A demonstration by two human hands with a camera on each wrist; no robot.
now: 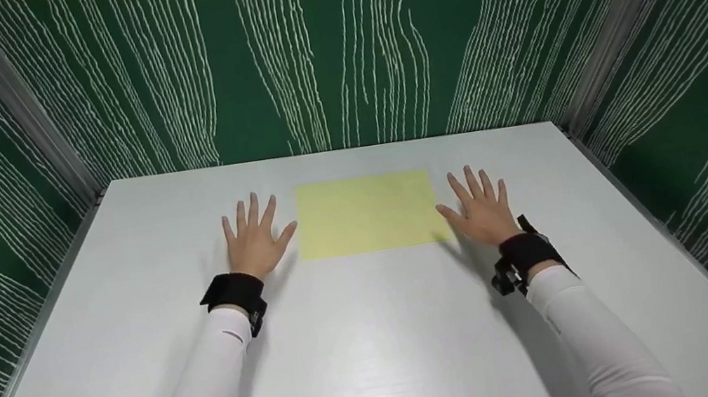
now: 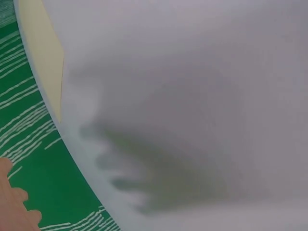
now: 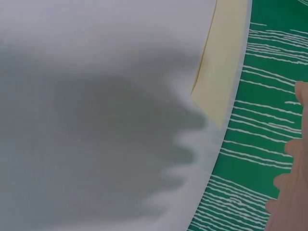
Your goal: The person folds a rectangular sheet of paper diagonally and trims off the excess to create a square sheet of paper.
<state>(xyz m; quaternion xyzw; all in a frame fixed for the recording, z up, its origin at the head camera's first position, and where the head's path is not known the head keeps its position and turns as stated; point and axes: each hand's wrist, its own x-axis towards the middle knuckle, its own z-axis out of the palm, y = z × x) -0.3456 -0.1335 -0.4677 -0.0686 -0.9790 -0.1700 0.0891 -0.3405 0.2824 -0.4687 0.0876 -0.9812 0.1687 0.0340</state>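
Note:
A yellow rectangular sheet [image 1: 366,214] lies flat on the white table [image 1: 362,339], toward its far edge. Just left of the sheet is my left hand [image 1: 256,242], palm down with fingers spread, its thumb tip close to the sheet's left edge. On the other side my right hand [image 1: 482,208] is spread in the same way, its thumb tip right at the sheet's right edge. Neither hand holds anything. Both cast shadows on the tabletop. Each wrist view shows part of the sheet [image 2: 45,57] and only a few fingers at the border.
Green panels with wavy white lines [image 1: 364,40] stand behind the table and along both sides. Grey metal posts [image 1: 22,102] rise at the two far corners. Black straps with small cameras [image 1: 234,295] sit on both wrists, below white sleeves.

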